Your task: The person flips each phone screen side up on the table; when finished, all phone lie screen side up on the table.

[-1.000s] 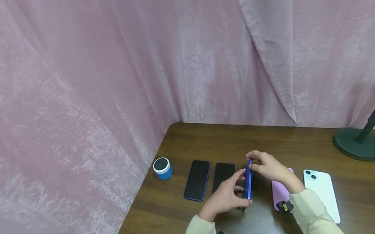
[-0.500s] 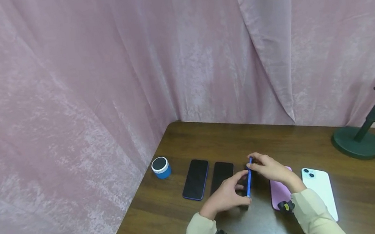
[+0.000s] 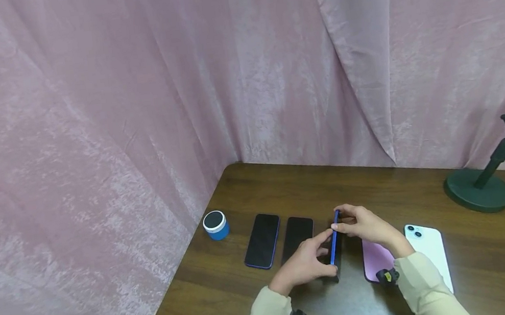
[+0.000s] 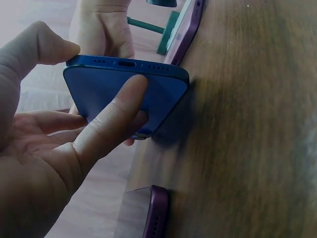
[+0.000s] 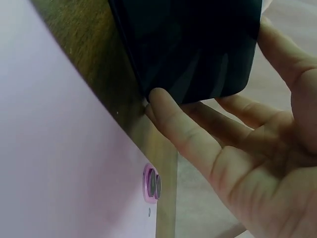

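A blue phone [image 3: 334, 246] is held on its long edge between both hands, just over the table or touching it; I cannot tell which. My left hand [image 3: 303, 265] grips its near end, the thumb lying across the blue back [image 4: 166, 91] in the left wrist view and the index fingertip at a corner. At the far end, my right hand [image 3: 363, 228] pinches the phone by its edges with the fingertips. The dark screen [image 5: 198, 44] faces the right wrist camera. Left of it lies a black-screened phone [image 3: 298, 235], partly behind the left hand.
Another dark phone [image 3: 263, 241] with a blue edge lies farther left, beside a blue-and-white jar [image 3: 216, 226]. A pink phone [image 3: 376, 260] and a white phone [image 3: 430, 251] lie under and beside the right forearm. A green lamp base [image 3: 478, 190] stands back right, before pink curtains [image 3: 271, 73].
The blue phone has turned about its long axis, so that its blue back shows less and its narrow edge faces up. Both hands stay on it. The head view has shifted slightly.
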Demonstrator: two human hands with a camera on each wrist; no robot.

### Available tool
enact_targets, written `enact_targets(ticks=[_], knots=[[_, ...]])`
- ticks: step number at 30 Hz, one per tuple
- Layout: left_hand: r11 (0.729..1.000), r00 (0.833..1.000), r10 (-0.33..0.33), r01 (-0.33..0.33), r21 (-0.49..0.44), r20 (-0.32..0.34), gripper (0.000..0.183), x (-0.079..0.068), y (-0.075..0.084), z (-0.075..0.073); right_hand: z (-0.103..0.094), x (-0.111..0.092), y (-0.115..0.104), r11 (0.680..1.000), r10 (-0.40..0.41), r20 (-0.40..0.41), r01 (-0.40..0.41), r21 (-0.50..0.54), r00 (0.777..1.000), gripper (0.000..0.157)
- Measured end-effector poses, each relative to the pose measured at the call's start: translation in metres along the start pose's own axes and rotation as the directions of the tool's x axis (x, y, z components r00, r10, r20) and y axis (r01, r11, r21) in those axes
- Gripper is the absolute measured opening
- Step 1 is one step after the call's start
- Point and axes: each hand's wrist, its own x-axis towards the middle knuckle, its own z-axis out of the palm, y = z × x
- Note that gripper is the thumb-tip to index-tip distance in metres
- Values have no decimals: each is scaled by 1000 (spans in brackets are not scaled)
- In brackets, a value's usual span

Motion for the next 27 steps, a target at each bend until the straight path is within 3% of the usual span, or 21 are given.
enact_targets(ticks=[5,11,17,22,27], knots=[[999,1000,0,0,-45,2,90,-3,-1,-2,1,2,5,998,8,-18,-9,-69,1000,61],[992,998,-64,62,-108,-14,92,-4,-2,-1,6,4,5,984,44,-59,-53,-171,997,66],[994,992,-97,100,36,-81,94,-1,1,1,9,6,2,971,47,-74,-63,-232,996,63],[979,980,-159,172,109,-118,100,-3,1,3,12,4,3,950,75,-99,-102,-295,992,57],[957,974,-182,206,203,-134,104,-2,2,3,11,6,1,934,100,-126,-137,-331,987,55]])
